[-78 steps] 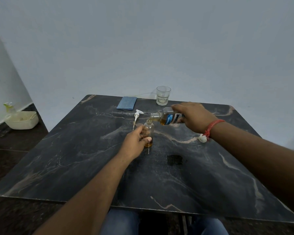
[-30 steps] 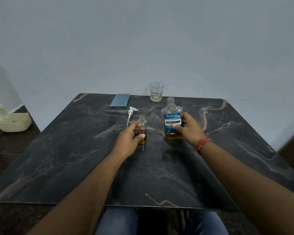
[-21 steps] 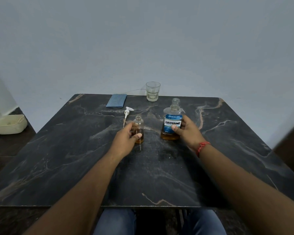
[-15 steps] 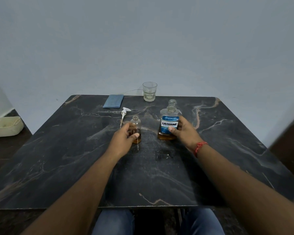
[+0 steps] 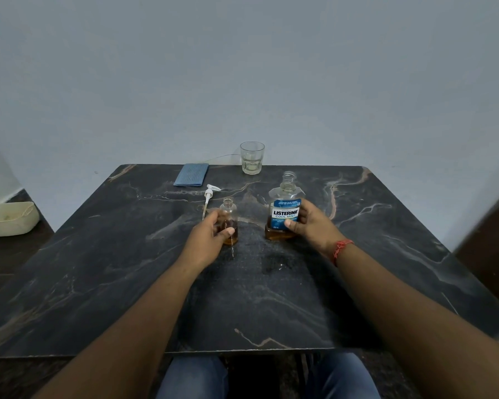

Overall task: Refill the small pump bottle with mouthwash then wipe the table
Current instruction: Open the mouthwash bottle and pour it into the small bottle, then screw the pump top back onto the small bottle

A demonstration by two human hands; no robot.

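Both bottles now stand upright on the dark marble table (image 5: pixel 98 283), whereas 2.6 s ago the right hand held the mouthwash bottle tipped over the small one. From left to right: the left hand (image 5: pixel 206 240) curls around the small pump bottle (image 5: pixel 229 221), which is open and holds amber liquid in its lower part, partly hidden by the fingers; its white pump (image 5: pixel 209 194) lies just behind. The right hand (image 5: pixel 311 226) grips the uncapped mouthwash bottle (image 5: pixel 284 208), whose blue label reads "LISTERINE COOL MINT"; the smaller print is too small to read.
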